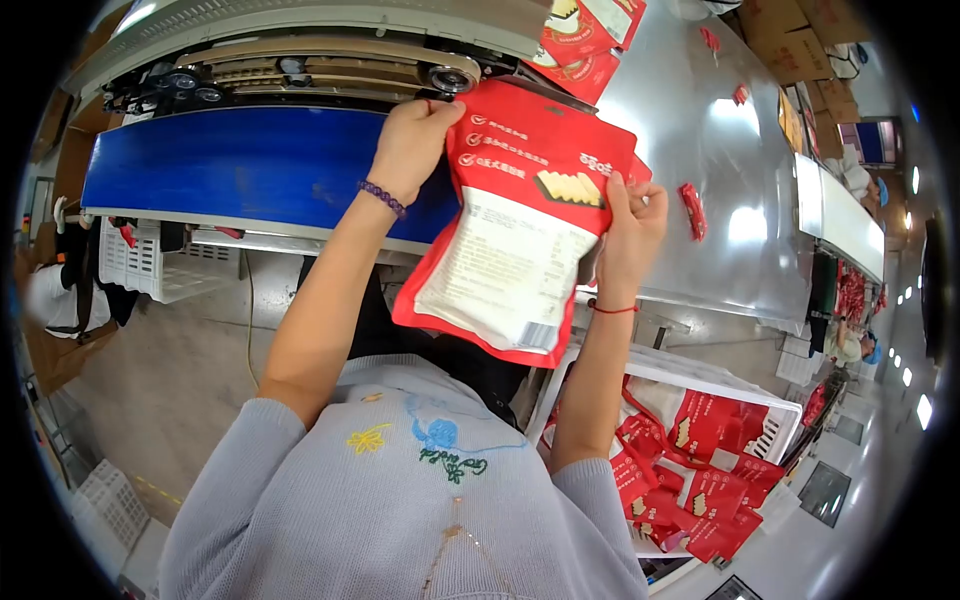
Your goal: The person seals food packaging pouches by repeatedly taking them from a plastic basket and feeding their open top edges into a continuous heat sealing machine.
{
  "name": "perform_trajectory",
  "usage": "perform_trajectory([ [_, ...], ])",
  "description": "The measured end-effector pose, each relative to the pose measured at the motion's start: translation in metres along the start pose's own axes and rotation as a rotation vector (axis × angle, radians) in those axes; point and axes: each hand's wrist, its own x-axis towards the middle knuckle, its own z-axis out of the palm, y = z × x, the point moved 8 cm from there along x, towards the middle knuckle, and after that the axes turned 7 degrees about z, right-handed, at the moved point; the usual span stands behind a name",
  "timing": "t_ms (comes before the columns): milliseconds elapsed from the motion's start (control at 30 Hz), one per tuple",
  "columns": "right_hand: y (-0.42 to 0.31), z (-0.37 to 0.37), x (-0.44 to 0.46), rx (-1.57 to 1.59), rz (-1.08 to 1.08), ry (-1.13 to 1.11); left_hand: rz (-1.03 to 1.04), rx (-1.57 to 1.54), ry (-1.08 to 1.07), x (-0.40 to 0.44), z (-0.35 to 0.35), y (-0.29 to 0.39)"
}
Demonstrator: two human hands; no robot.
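A red and white snack bag (520, 240) hangs between my hands, its back with printed text facing me. My left hand (415, 145) pinches its upper left corner, beside the end of a bag sealing machine (330, 72). On the bag's right edge, my right hand (634, 225) is closed with thumb and fingers. Below the machine runs a blue conveyor belt (250, 165), partly behind my left forearm. Whether the bag's top edge is sealed I cannot tell.
A steel table (670, 120) at the right bears more red bags (580, 45) and small red packets (692, 211). Beside my right elbow, a white crate (790, 410) holds several red bags. Cardboard boxes (785, 50) and people stand farther off.
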Motion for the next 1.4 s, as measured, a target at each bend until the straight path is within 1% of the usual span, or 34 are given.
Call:
perform_trajectory([
  [67, 0.006, 0.020, 0.002, 0.004, 0.010, -0.032, 0.084, 0.131, 0.098, 0.007, -0.027, 0.004],
  [100, 0.010, 0.029, 0.003, 0.005, 0.008, -0.034, 0.151, 0.311, 0.100, 0.009, -0.037, 0.011],
  [133, 0.017, 0.037, 0.005, 0.005, 0.042, -0.037, 0.154, 0.312, 0.098, 0.009, -0.049, 0.013],
  [200, 0.023, 0.053, 0.005, -0.026, 0.099, -0.046, 0.254, 0.736, 0.180, 0.002, -0.075, 0.032],
  [267, 0.033, 0.067, 0.009, 0.006, 0.120, -0.110, 0.310, 0.875, 0.135, -0.015, -0.100, 0.053],
  [300, 0.038, 0.070, 0.010, 0.012, 0.106, -0.059, 0.319, 0.834, 0.205, -0.034, -0.112, 0.066],
  [367, 0.050, 0.093, 0.011, 0.031, 0.071, -0.148, 0.387, 0.657, 0.210, -0.053, -0.143, 0.066],
  [400, 0.045, 0.096, 0.014, -0.262, -0.124, -0.084, 0.507, 0.575, 0.209, -0.058, -0.156, 0.064],
  [433, 0.032, 0.106, 0.007, -0.384, -0.091, -0.132, 0.487, 0.609, 0.271, -0.074, -0.153, 0.077],
  [467, 0.019, 0.107, -0.003, -0.389, -0.143, -0.061, 0.478, 0.677, 0.297, -0.090, -0.144, 0.088],
  [500, 0.015, 0.107, -0.008, -0.422, -0.146, -0.096, 0.476, 0.658, 0.269, -0.109, -0.124, 0.101],
  [533, 0.004, 0.102, -0.022, -0.254, 0.037, -0.211, 0.521, 0.551, 0.231, -0.124, -0.104, 0.105],
  [567, -0.002, 0.089, -0.042, 0.006, 0.266, -0.356, 0.513, 0.387, 0.183, -0.135, -0.083, 0.102],
  [600, -0.016, 0.062, -0.051, -0.040, 0.156, -0.286, 0.462, 0.477, 0.087, -0.146, -0.066, 0.103],
  [667, -0.032, -0.019, -0.059, -0.358, -0.171, -0.007, 0.579, 0.560, -0.147, -0.160, -0.028, 0.095],
  [700, -0.068, -0.066, -0.085, -0.592, -0.314, 0.146, 0.588, 0.569, -0.248, -0.163, -0.010, 0.089],
  [733, -0.052, -0.132, -0.090, -0.694, -0.186, 0.431, 0.584, 0.552, -0.403, -0.163, 0.013, 0.087],
  [767, -0.067, -0.192, -0.115, -0.555, -0.288, 0.520, 0.549, 0.535, -0.448, -0.166, 0.026, 0.081],
  [800, -0.075, -0.260, -0.141, -0.716, -0.320, 0.755, 0.515, 0.522, -0.482, -0.172, 0.039, 0.077],
  [833, -0.114, -0.298, -0.188, -1.058, -0.517, 1.038, 0.521, 0.568, -0.513, -0.176, 0.052, 0.077],
  [867, -0.127, -0.351, -0.212, -1.063, -0.151, 1.178, 0.532, 0.553, -0.475, -0.179, 0.058, 0.079],
  [900, -0.143, -0.376, -0.243, -1.432, -0.271, 1.446, 0.527, 0.541, -0.542, -0.186, 0.071, 0.076],
  [933, -0.150, -0.402, -0.257, -1.584, -0.188, 1.521, 0.531, 0.531, -0.599, -0.190, 0.081, 0.075],
  [967, -0.144, -0.434, -0.266, -1.664, 0.007, 1.518, 0.546, 0.548, -0.643, -0.194, 0.090, 0.076],
  [1000, -0.138, -0.454, -0.273, -1.612, 0.207, 1.520, 0.561, 0.565, -0.692, -0.200, 0.097, 0.077],
  [1033, -0.109, -0.501, -0.285, -1.313, 0.227, 1.514, 0.547, 0.535, -0.710, -0.204, 0.099, 0.074],
  [1067, -0.095, -0.522, -0.287, -1.452, 0.375, 1.477, 0.539, 0.562, -0.741, -0.209, 0.101, 0.075],
  [1100, -0.106, -0.500, -0.285, -1.330, 0.269, 1.428, 0.530, 0.567, -0.738, -0.211, 0.100, 0.074],
  [1133, -0.103, -0.500, -0.285, -1.210, 0.122, 1.429, 0.518, 0.573, -0.748, -0.214, 0.100, 0.070],
  [1167, -0.125, -0.454, -0.283, -1.414, 0.009, 1.449, 0.521, 0.574, -0.778, -0.212, 0.096, 0.063],
  [1200, -0.141, -0.418, -0.285, -1.355, -0.168, 1.464, 0.533, 0.571, -0.762, -0.212, 0.097, 0.067],
  [1300, -0.172, -0.336, -0.282, -1.435, -0.246, 1.395, 0.684, 0.537, -0.819, -0.221, 0.107, 0.080],
  [1367, -0.193, -0.277, -0.279, -1.108, -0.372, 1.264, 0.808, 0.531, -0.883, -0.233, 0.123, 0.097],
  [1400, -0.201, -0.248, -0.279, -1.100, -0.519, 1.219, 0.905, 0.524, -0.908, -0.240, 0.130, 0.105],
])
